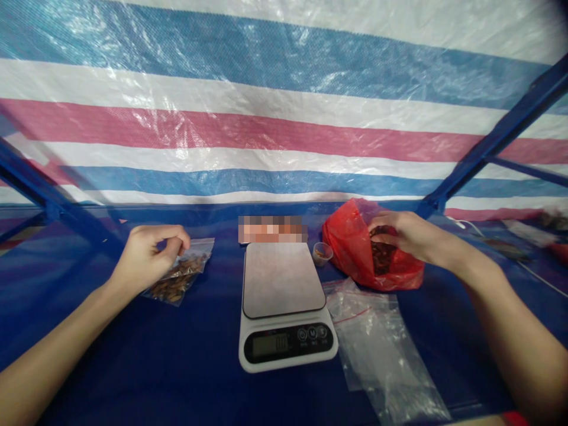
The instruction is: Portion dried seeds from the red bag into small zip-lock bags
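Red plastic bag (344, 236): thin, glossy, crumpled, slumped on the blue counter (186, 361) to the right of and behind the scale (286, 307), its mouth gaping toward the right. Contents: dark reddish-brown pieces (382, 260), small and irregular, heaped in the opening; individual pieces not resolvable.

Right hand (402, 234): fingers bent down into the bag's mouth, tips at the pieces; cannot tell whether they have closed on any. Left hand (155, 254): well apart from the right, fingers curled in toward the thumb, above and against the filled clear packaging (171, 290) at left; grip on it cannot be told. Pieces in that packaging are lighter brown, flat-looking.

Counts:
- Red bag: 1.
- Scale: 1; white body, pale square plate with nothing resting on it, 3 round buttons, 1 grey display (270, 343), digits too faint to read surely.
- Small clear cup (322, 254): 1, between scale and red bag, a little yellowish matter inside.
- Flat clear bags (377, 337): more than one, overlapping, red seal lines, just right of the scale; exact number unclear.
- Filled clear packaging: one or two bags, overlap prevents certainty.
- Pixelated item (273, 229): 1, directly behind the scale.
- Striped sheet (284, 118): 1, backdrop.
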`<state>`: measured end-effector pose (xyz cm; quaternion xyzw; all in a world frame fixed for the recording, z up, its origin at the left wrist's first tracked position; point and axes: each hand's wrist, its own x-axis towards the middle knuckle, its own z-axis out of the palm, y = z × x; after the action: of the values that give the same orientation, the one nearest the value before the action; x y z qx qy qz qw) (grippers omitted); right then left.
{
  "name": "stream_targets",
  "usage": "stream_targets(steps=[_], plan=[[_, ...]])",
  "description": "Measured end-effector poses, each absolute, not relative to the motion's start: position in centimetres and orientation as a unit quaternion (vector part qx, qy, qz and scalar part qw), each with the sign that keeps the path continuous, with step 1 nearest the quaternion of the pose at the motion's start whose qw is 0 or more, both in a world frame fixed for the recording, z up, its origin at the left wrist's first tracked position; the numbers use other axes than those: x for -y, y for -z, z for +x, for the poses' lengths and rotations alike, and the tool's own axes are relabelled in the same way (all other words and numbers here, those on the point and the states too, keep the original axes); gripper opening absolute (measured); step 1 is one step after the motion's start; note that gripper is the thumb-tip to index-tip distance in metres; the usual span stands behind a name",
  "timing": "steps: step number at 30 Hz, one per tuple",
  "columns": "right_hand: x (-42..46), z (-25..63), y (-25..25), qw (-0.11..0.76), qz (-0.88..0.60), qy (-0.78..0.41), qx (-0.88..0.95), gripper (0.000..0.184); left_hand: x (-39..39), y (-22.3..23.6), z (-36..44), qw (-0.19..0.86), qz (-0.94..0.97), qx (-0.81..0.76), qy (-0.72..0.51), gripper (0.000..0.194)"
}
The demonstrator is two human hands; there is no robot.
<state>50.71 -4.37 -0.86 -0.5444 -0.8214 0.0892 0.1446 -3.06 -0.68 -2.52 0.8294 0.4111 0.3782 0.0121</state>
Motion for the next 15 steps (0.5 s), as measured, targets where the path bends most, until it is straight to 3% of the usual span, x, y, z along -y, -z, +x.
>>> stream_targets(steps=[5, 15], plan=[[5.3, 49.7, -0.8, 0.183, -0.533, -0.047, 0.825, 0.024, 0.6, 2.7, -3.2, 0.013, 0.832, -0.404, -0.381, 0.032], [6.1, 48.7, -2.0, 0.222, -0.569, -0.058, 0.79, 0.024, 0.6, 2.6, -3.0, 0.007, 0.834, -0.397, -0.382, 0.032]])
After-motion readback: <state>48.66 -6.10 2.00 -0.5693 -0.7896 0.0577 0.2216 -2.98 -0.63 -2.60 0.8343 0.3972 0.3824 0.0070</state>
